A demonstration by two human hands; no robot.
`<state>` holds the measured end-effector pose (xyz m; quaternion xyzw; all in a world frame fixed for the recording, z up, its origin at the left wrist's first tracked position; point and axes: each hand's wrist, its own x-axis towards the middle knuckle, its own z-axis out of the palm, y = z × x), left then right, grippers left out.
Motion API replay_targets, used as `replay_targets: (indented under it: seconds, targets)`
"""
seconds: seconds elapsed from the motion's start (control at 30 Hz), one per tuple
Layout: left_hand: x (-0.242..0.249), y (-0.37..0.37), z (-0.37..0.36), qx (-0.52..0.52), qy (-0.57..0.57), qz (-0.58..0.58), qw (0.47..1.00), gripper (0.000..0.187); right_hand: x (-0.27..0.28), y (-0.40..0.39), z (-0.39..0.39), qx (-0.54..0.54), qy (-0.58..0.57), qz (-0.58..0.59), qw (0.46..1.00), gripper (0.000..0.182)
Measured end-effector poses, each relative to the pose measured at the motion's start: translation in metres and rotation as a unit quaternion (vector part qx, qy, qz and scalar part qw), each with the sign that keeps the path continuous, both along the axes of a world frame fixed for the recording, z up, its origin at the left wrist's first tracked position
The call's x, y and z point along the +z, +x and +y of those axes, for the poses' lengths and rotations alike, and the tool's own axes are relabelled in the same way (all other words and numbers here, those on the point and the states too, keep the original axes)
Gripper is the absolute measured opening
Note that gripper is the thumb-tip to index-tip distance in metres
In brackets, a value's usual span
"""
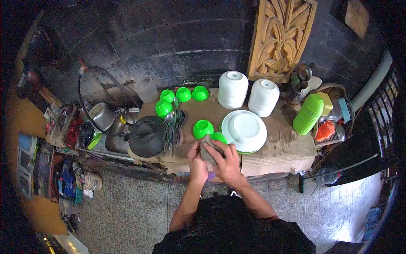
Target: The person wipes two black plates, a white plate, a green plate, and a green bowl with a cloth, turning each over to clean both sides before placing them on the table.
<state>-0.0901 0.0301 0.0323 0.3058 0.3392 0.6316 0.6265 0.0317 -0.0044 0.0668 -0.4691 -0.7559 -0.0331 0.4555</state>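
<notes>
Near the counter's front edge, my left hand (198, 165) and my right hand (226, 161) are together, both closed on a grey-brown cloth (207, 153). A green bowl (218, 137) shows just behind the cloth, partly covered by my fingers; whether it is held cannot be made out. Another green bowl (203, 128) sits upside down just beyond my left hand. Right of my hands lies a stack of white plates (253, 133), face down, with a green rim under it.
Several green bowls (183, 94) stand at the back beside spoons (169, 118) and a dark round lid (147, 136). White stacked bowls (233, 89), a green cup stack (308, 114) and a basket (333, 139) are farther right. A sink (117, 137) lies left.
</notes>
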Motion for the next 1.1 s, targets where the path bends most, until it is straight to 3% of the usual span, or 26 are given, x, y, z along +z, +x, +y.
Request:
replay_targets:
  seconds: [0.07, 0.17, 0.37, 0.47, 0.53, 0.6, 0.63, 0.7, 0.73, 0.8, 0.83, 0.9, 0.93, 0.97, 1.03, 1.1]
  targets:
    - [0.001, -0.003, -0.001, 0.006, 0.018, 0.039, 0.999, 0.037, 0.008, 0.003, 0.003, -0.006, -0.028, 0.004, 1.000, 0.070]
    - [0.003, -0.014, 0.002, -0.011, 0.059, 0.067, 0.996, 0.032, 0.019, 0.007, 0.007, 0.022, -0.064, 0.099, 0.993, 0.058]
    - [0.008, -0.030, 0.007, -0.104, 0.058, -0.044, 0.992, 0.034, 0.008, 0.011, 0.011, 0.021, -0.101, 0.233, 0.967, 0.046]
    - [0.014, -0.032, 0.006, -0.119, 0.036, -0.137, 0.983, 0.036, 0.003, 0.011, 0.013, -0.025, -0.136, 0.302, 0.943, 0.038]
    - [0.010, -0.031, 0.008, -0.099, 0.033, -0.128, 0.986, 0.038, -0.003, 0.014, 0.014, -0.030, -0.185, 0.329, 0.925, 0.039]
    - [0.002, -0.031, 0.011, -0.079, 0.031, -0.119, 0.989, 0.040, -0.002, 0.015, 0.012, 0.040, -0.266, 0.447, 0.853, 0.044]
    - [-0.001, -0.031, 0.012, -0.075, 0.002, -0.147, 0.986, 0.040, 0.002, 0.016, 0.010, 0.039, -0.265, 0.447, 0.854, 0.044]
    - [-0.002, -0.028, 0.012, -0.073, -0.028, -0.174, 0.982, 0.040, 0.007, 0.020, 0.009, 0.098, -0.375, 0.516, 0.764, 0.053]
    - [0.001, -0.024, 0.011, -0.066, -0.014, -0.151, 0.986, 0.040, 0.004, 0.021, 0.009, 0.097, -0.375, 0.516, 0.764, 0.053]
    - [0.004, -0.017, 0.011, -0.061, 0.001, -0.129, 0.990, 0.039, -0.004, 0.021, 0.008, 0.127, -0.464, 0.579, 0.658, 0.060]
    - [0.004, -0.014, 0.010, -0.053, 0.013, -0.110, 0.992, 0.043, -0.005, 0.022, 0.008, 0.127, -0.465, 0.579, 0.658, 0.060]
    - [0.003, -0.013, 0.011, -0.044, 0.024, -0.092, 0.994, 0.047, -0.004, 0.022, 0.010, 0.149, -0.440, 0.699, 0.543, 0.052]
    - [0.001, -0.013, 0.014, -0.018, 0.183, 0.102, 0.978, 0.060, -0.004, 0.024, 0.011, 0.148, -0.441, 0.699, 0.543, 0.052]
    - [0.000, -0.014, 0.016, 0.008, 0.331, 0.290, 0.898, 0.074, -0.004, 0.028, 0.012, 0.164, -0.452, 0.715, 0.508, 0.047]
    - [0.013, -0.008, 0.006, -0.025, 0.314, 0.288, 0.904, 0.082, -0.002, 0.034, 0.016, 0.196, -0.472, 0.740, 0.437, 0.039]
    - [0.016, -0.006, 0.002, -0.052, 0.270, 0.286, 0.918, 0.096, 0.001, 0.028, 0.014, 0.165, -0.452, 0.751, 0.451, 0.038]
